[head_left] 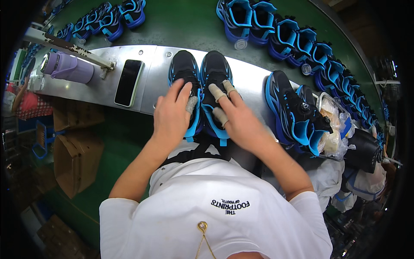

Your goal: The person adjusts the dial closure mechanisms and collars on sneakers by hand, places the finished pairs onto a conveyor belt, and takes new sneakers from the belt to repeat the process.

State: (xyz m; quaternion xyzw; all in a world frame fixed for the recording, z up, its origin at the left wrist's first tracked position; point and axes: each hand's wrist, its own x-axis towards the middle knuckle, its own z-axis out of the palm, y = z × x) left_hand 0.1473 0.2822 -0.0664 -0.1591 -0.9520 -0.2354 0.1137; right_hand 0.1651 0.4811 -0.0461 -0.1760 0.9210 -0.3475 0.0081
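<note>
Two black and bright-blue sports shoes stand side by side on the steel shelf, toes away from me, heels at the near edge. Over the instep of the left shoe (pixel 183 62) lies my left hand (pixel 171 113), its fingers extended and a grey finger cover on the thumb. My right hand (pixel 239 118) rests on the right shoe (pixel 215 64), fingers bent and spread, with beige covers on the thumb and two fingers. Both hands touch the shoes with fingertips apart; neither visibly grips. The palms hide parts of the shoe collars.
Left on the steel shelf (pixel 108 54) are a phone (pixel 129 83) and a lilac bottle (pixel 71 68) beside a metal bar (pixel 71 47). More matching shoes (pixel 285 103) stand at right, near a tray of plastic bags (pixel 330 113). Shoe rows (pixel 286 36) line the green belt (pixel 185 23).
</note>
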